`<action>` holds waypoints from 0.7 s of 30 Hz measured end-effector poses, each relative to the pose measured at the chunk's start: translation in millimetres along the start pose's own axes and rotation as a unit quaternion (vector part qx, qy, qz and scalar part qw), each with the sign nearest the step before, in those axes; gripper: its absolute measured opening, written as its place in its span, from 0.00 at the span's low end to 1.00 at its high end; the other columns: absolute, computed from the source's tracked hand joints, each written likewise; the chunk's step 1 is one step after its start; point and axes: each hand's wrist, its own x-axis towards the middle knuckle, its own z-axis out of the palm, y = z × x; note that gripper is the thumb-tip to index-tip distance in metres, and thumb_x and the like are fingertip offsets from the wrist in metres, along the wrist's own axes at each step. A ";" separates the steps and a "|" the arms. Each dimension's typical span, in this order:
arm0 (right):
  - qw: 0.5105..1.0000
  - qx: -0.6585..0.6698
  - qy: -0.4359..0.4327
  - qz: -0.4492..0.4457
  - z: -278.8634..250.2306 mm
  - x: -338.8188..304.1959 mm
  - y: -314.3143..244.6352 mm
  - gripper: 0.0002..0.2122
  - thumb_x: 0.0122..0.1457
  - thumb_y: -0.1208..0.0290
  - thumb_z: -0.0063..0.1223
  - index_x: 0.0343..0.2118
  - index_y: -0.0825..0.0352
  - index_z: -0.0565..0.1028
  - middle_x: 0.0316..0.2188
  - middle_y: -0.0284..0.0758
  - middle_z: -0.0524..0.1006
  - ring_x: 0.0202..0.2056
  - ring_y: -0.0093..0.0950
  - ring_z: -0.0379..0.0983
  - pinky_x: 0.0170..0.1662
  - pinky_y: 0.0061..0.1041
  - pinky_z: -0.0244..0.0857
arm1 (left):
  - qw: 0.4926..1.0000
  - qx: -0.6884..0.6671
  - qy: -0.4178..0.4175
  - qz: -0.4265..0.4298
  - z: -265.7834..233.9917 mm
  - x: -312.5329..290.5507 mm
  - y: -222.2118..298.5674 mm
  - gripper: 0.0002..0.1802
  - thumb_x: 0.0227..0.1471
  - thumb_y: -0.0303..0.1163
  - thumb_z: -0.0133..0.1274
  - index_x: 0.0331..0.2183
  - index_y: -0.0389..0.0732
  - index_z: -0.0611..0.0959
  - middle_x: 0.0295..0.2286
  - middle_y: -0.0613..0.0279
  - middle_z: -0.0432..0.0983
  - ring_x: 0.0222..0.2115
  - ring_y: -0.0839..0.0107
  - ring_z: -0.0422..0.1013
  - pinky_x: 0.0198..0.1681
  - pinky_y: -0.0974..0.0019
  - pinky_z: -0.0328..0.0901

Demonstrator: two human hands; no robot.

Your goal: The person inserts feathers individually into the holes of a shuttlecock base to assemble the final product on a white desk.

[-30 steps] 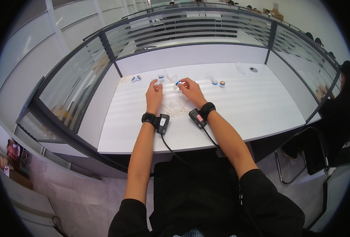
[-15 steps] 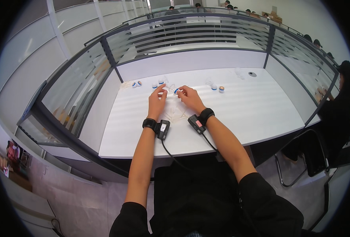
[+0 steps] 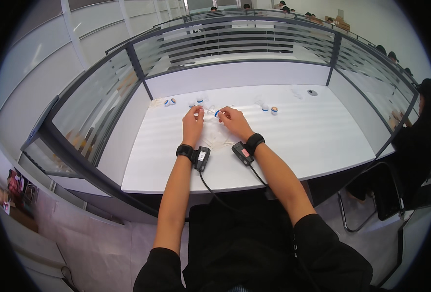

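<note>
My right hand [image 3: 232, 120] pinches a small round white piece with a blue band [image 3: 218, 114] above the middle of the desk. Close by on the left, my left hand [image 3: 193, 121] has its thumb and fingertips drawn together. A thin pale strand [image 3: 210, 111] shows between the hands, leading from the banded piece toward the left fingertips; what those fingers hold is too small to make out. Under the hands, pale thin strands [image 3: 219, 138] lie on the desk. Just beyond my left hand sit a white round piece [image 3: 192, 104] and a similar blue-banded piece [image 3: 200, 99].
Two more banded pieces [image 3: 169, 102] stand at the far left of the white desk [image 3: 298, 155], and another pair [image 3: 274, 110] right of my hands. Clear crumpled plastic [image 3: 297, 92] lies near a cable hole [image 3: 312, 92]. Partitions [image 3: 235, 78] enclose the desk; a person [image 3: 422, 131] sits right.
My left fingers have drawn closer together, near the strand. The right hand keeps its hold on the banded piece, almost in place. The whole view has shifted slightly.
</note>
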 end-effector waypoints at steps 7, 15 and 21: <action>1.000 -0.009 -0.016 -0.009 2.7 -1.4 -4.7 0.16 0.60 0.63 0.54 0.42 0.73 0.77 0.28 0.42 0.82 0.30 0.31 0.80 0.36 0.28 0.72 | 1.000 0.003 0.000 -0.004 -3.2 -0.9 -1.8 0.13 0.59 0.33 0.52 0.39 0.33 0.81 0.31 0.53 0.81 0.25 0.67 0.76 0.30 0.66 0.69; 1.000 -0.030 -0.008 -0.003 2.3 -1.8 -1.7 0.16 0.60 0.63 0.54 0.41 0.73 0.77 0.28 0.43 0.81 0.31 0.34 0.80 0.37 0.29 0.72 | 0.999 0.032 0.019 -0.009 0.1 0.8 -3.9 0.11 0.59 0.32 0.51 0.37 0.33 0.81 0.31 0.53 0.80 0.25 0.66 0.76 0.30 0.65 0.69; 0.999 -0.040 -0.007 -0.013 2.0 -0.4 -1.4 0.16 0.60 0.63 0.54 0.41 0.73 0.77 0.28 0.44 0.81 0.31 0.35 0.79 0.37 0.30 0.72 | 0.997 -0.050 0.037 -0.037 0.7 3.2 -6.5 0.13 0.60 0.34 0.51 0.37 0.33 0.80 0.30 0.54 0.80 0.25 0.66 0.76 0.30 0.65 0.69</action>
